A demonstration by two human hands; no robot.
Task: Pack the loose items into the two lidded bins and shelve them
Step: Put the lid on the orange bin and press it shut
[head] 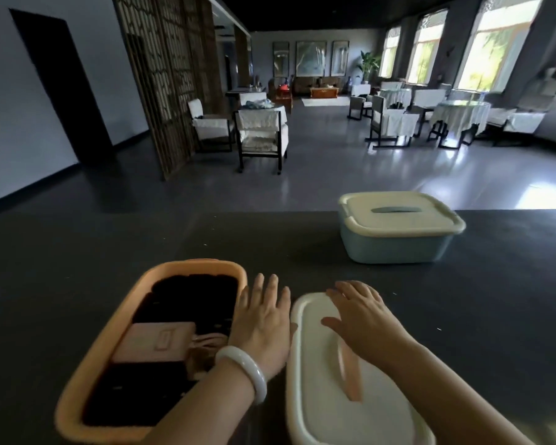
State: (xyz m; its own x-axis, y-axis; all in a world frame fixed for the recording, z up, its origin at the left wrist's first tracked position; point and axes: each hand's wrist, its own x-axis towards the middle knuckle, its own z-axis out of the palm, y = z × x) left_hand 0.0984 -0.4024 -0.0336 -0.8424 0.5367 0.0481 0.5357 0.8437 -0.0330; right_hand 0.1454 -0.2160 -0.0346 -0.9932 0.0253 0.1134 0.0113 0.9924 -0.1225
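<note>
Two bins stood on the dark bench (109, 239): the pale blue plastic bin (395, 248) at two o'clock was lidded, while the orange plastic bin (87, 374) at eight o'clock was open, holding dark folded items (193, 290) and one pink pouch (154, 342). One loose cream lid with an orange handle (321, 396) lay at five o'clock under the flat right hand (363, 319); the left hand (260, 322), fingers straight, held nothing beside the orange bin. Lidding one bin and shelving both seemingly remained.
</note>
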